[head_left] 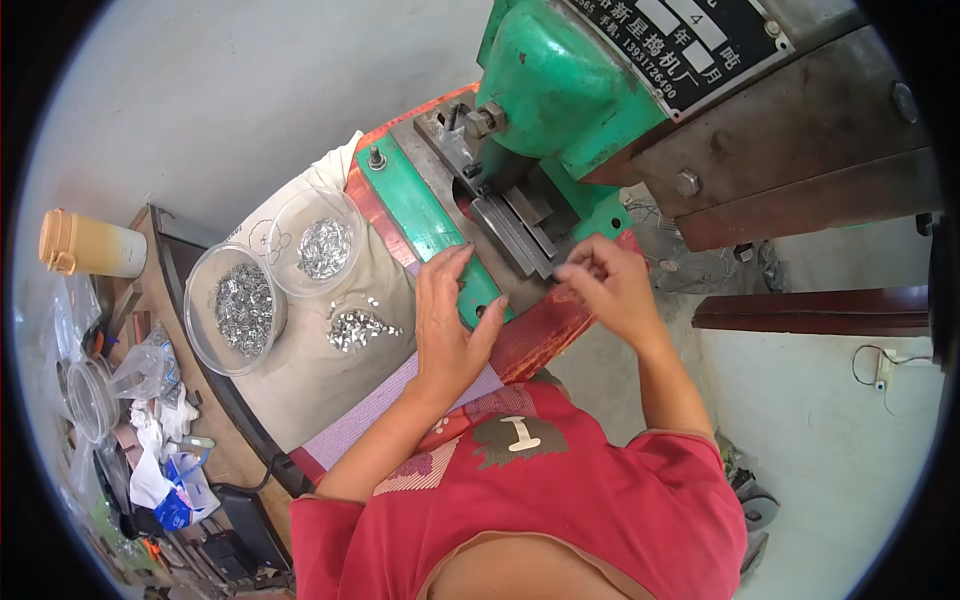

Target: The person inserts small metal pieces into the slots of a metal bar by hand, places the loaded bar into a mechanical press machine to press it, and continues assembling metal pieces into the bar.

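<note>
My left hand [452,322] lies with thumb and fingers apart on the green base edge [425,205] of a bench press [565,85]. Nothing shows in its grasp. My right hand [608,290] is at the near end of the steel die block [512,236], its fingers curled and pinched together by the block's corner. Whatever may be between those fingertips is too small or hidden to tell. To the left, two round clear plastic tubs hold small silvery metal pieces: a fuller tub [192,318] and another tub [283,278] beside it. A loose pile of metal pieces [362,329] lies on the beige cloth.
Beige cloth [300,400] covers the surface left of the press. A yellow-lidded jar [92,243], plastic bags [148,368], a blue-and-white packet [185,490] and tools crowd the far-left bench. The press stands on a red wooden board [545,340]. A dark red beam [810,312] is at right.
</note>
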A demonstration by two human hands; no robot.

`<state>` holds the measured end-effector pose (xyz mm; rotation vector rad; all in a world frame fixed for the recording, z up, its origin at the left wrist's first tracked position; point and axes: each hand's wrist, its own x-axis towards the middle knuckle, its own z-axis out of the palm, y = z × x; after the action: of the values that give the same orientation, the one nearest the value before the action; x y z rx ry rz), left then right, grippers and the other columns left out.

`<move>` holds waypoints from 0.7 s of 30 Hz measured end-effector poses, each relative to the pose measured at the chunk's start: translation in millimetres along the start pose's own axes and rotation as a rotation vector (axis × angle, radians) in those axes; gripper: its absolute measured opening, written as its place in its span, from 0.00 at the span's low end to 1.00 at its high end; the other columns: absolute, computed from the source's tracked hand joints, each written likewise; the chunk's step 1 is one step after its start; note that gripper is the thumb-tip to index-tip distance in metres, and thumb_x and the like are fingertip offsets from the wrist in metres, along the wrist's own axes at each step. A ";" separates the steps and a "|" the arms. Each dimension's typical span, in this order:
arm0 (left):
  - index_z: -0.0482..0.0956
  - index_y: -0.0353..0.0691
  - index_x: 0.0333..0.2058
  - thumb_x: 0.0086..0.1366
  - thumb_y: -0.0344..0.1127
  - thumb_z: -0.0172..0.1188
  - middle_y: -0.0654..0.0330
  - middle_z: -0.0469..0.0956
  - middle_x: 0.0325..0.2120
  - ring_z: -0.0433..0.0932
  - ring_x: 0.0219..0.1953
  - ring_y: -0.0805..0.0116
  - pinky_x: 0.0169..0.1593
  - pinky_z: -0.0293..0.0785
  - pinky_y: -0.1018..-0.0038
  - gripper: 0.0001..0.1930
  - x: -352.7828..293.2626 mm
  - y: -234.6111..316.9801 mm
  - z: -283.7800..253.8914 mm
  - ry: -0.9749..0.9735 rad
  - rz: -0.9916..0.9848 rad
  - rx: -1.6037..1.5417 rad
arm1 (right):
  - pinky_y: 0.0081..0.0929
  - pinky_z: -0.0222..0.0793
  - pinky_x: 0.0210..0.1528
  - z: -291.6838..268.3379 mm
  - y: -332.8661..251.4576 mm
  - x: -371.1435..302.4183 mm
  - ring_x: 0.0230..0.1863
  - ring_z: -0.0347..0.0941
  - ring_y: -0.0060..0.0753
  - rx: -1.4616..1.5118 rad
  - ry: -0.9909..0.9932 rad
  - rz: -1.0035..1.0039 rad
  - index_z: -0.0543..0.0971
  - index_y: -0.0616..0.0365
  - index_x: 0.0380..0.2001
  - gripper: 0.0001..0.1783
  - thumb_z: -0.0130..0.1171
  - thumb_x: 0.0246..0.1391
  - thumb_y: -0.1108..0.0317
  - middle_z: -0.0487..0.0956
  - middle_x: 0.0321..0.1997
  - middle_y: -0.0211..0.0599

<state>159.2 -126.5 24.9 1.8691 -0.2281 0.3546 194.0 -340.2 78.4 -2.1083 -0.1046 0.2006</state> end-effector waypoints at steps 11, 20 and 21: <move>0.70 0.34 0.56 0.57 0.24 0.66 0.50 0.73 0.51 0.75 0.52 0.59 0.49 0.76 0.70 0.27 -19.1 8.3 6.4 -0.060 -0.112 -0.113 | 0.38 0.70 0.23 28.6 5.4 -11.2 0.23 0.78 0.41 -0.554 0.186 -0.442 0.74 0.59 0.37 0.15 0.68 0.54 0.63 0.76 0.25 0.41; 0.73 0.31 0.55 0.63 0.20 0.60 0.53 0.76 0.50 0.78 0.52 0.65 0.55 0.76 0.72 0.20 -30.8 8.1 -5.5 -0.180 -0.329 -0.443 | 0.30 0.68 0.20 24.8 18.7 -46.4 0.18 0.73 0.34 -0.445 0.366 -0.508 0.75 0.59 0.28 0.09 0.67 0.47 0.71 0.74 0.22 0.37; 0.73 0.31 0.55 0.63 0.20 0.60 0.53 0.76 0.50 0.78 0.52 0.65 0.55 0.76 0.72 0.20 -33.1 9.0 -9.9 -0.167 -0.340 -0.443 | 0.29 0.69 0.21 23.1 18.9 -53.8 0.18 0.74 0.34 -0.422 0.383 -0.504 0.76 0.59 0.27 0.08 0.66 0.45 0.72 0.75 0.22 0.37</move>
<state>124.0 -120.5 24.1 1.4629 -0.0877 -0.0837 136.7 -339.0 55.9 -2.4145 -0.4738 -0.5687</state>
